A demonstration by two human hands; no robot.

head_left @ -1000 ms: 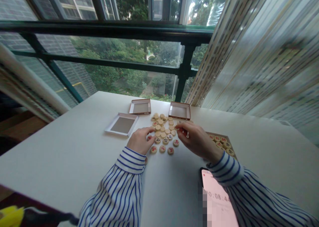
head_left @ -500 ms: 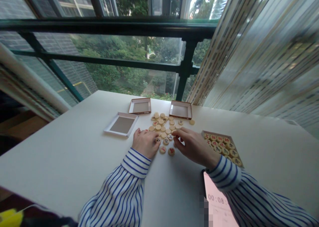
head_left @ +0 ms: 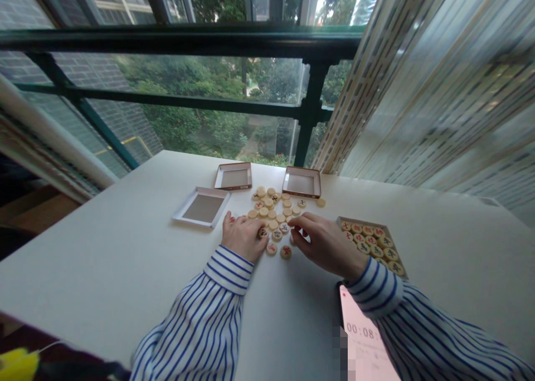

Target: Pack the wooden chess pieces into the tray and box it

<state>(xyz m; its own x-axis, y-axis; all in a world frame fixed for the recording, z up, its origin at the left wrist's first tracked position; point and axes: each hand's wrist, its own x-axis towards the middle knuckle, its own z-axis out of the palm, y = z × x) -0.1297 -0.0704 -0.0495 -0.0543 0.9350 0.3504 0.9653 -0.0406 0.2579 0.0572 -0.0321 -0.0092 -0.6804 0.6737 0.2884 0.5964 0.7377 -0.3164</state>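
Round wooden xiangqi pieces [head_left: 264,211] lie in a loose heap in the middle of the white table, some face down, others showing red or dark characters. My left hand [head_left: 243,239] curves over the heap's near left side, thumb and forefinger closed about a dark-marked xiangqi piece [head_left: 263,233]. Another, red-marked, peeks out by its outer fingers. On the heap's right, my right hand [head_left: 328,243] is curled with thumb and fingertips close together; what is between them is mostly hidden. Two red-marked pieces, one of them a darker-toned piece [head_left: 286,252], lie between the hands.
A box tray [head_left: 403,261] at right holds rows of face-up pieces, partly behind my right wrist. Three shallow box parts stand behind the heap: a white lid [head_left: 178,220], a left tray [head_left: 233,187] and a right tray [head_left: 301,195]. A phone [head_left: 363,342] showing a timer lies under my right forearm.
The view has shifted very slightly. Both hands stay in nearly the same places at the heap, and no piece has clearly moved.
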